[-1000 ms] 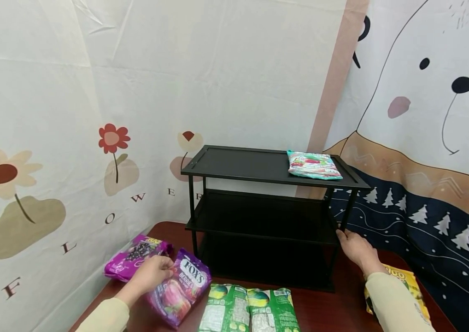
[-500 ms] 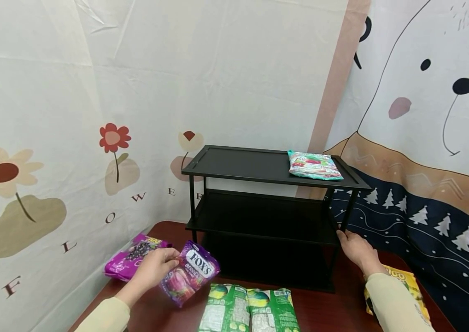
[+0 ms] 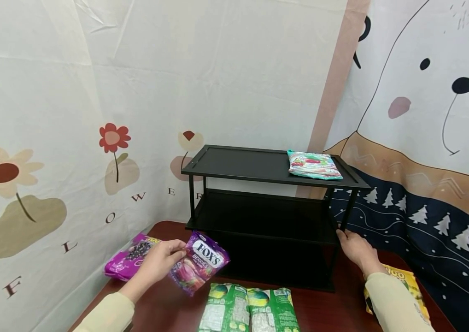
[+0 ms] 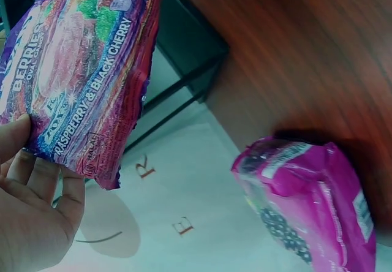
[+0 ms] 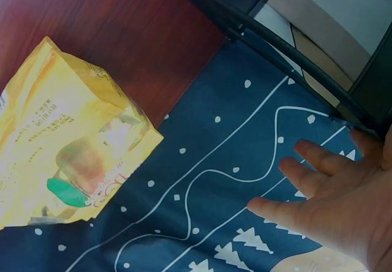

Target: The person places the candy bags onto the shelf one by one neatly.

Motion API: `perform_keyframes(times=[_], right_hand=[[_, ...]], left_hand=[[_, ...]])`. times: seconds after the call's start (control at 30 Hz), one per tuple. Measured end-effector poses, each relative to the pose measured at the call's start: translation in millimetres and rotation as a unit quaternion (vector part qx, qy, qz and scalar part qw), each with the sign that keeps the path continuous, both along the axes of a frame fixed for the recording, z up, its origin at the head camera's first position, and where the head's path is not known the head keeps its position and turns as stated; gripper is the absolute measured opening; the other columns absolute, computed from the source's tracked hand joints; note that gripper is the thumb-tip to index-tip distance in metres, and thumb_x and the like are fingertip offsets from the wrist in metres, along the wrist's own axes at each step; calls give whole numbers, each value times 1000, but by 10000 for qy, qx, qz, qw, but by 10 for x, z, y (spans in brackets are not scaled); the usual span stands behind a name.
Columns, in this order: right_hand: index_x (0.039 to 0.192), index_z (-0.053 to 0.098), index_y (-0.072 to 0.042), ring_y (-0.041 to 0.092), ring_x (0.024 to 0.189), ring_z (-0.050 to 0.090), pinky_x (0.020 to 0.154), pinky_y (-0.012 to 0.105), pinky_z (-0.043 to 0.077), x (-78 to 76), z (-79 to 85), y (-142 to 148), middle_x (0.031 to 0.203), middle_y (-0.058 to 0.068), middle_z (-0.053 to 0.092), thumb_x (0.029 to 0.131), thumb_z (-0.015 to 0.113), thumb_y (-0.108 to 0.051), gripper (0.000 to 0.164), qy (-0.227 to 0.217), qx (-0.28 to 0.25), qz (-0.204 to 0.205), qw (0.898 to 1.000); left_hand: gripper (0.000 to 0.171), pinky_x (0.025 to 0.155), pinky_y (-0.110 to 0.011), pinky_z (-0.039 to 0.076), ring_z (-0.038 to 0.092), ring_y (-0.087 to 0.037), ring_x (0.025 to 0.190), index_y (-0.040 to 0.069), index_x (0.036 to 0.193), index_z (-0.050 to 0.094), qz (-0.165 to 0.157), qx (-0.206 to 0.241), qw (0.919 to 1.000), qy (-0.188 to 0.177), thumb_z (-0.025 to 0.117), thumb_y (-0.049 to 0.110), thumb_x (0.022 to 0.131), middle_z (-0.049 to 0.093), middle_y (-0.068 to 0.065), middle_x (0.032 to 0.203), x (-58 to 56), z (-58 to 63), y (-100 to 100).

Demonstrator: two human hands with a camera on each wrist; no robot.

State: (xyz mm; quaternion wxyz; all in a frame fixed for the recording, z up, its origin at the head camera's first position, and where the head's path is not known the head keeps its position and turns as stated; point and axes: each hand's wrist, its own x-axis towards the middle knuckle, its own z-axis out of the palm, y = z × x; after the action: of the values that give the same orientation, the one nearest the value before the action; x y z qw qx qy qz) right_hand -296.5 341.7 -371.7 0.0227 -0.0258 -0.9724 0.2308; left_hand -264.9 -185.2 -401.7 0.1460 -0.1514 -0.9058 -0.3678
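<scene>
My left hand [image 3: 157,263] pinches the left edge of a purple Fox's Berries candy bag [image 3: 201,263], thumb on its front in the left wrist view. The bag is tilted and held up before the lower left front of a black three-tier shelf rack [image 3: 255,214]. At the right end of the rack, my right hand [image 3: 358,251] holds the middle tier's corner beside the post between thumb and forefinger. Its other fingers [image 5: 306,177] stretch out loosely in the right wrist view. A teal candy bag [image 3: 314,166] lies on the top tier, towards the right.
A magenta bag with dark grapes [image 3: 135,258] lies at the table's left edge, by the wall cloth. Two green bags, one left [image 3: 224,309] and one right [image 3: 272,311], lie side by side before the rack. A yellow bag [image 5: 79,143] sits beside my right forearm.
My left hand has lifted the Fox's bag and carried it right and towards the rack. The right hand stays at the rack's corner.
</scene>
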Motion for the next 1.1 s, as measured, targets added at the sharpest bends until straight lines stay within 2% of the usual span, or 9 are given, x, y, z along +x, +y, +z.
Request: perform_keyframes(times=[0.13,0.37,0.57,0.77,0.87,1.1], right_hand=[[150,33,6,61,130,32,99,75,25,-7,-3,-5,147,38,33,108,21,-45,68,-42,-1,-50,10000],[151,32,4,61,132,29,100,75,23,-16,-2,-12,148,37,32,108,21,-46,67,-99,-15,-107,9999],[152,32,3,61,132,29,100,75,24,-5,2,-13,148,37,32,108,21,-46,66,-68,-22,-89,9999],[152,32,3,60,132,29,100,75,23,7,9,-19,148,37,32,108,21,-45,65,-63,-56,-67,9999],[152,31,4,60,132,28,101,75,23,11,12,-21,148,37,31,108,21,-44,66,-89,-85,-63,9999],[151,30,6,60,133,28,101,75,22,11,12,-22,149,37,30,108,21,-45,67,-107,-101,-60,9999]], left_hand=[[12,71,-32,50,58,-11,75,10,95,75,21,105,9999,125,68,1,91,74,1,90,-8,58,64],[12,74,-32,53,63,-13,81,9,98,76,84,333,9993,118,68,3,92,74,-1,93,-21,156,165],[11,72,-29,54,62,-13,77,7,99,76,-90,518,9985,157,68,3,93,74,-1,92,-41,281,242],[13,79,-33,56,67,-16,87,3,104,75,-117,688,9973,244,67,3,93,75,-5,97,-63,429,316],[13,78,-32,55,67,-16,87,2,105,75,-167,748,9966,296,67,4,94,75,-6,97,-80,500,350],[12,73,-27,54,68,-15,83,3,103,75,-386,844,9935,659,68,5,93,75,-5,95,-138,666,413]])
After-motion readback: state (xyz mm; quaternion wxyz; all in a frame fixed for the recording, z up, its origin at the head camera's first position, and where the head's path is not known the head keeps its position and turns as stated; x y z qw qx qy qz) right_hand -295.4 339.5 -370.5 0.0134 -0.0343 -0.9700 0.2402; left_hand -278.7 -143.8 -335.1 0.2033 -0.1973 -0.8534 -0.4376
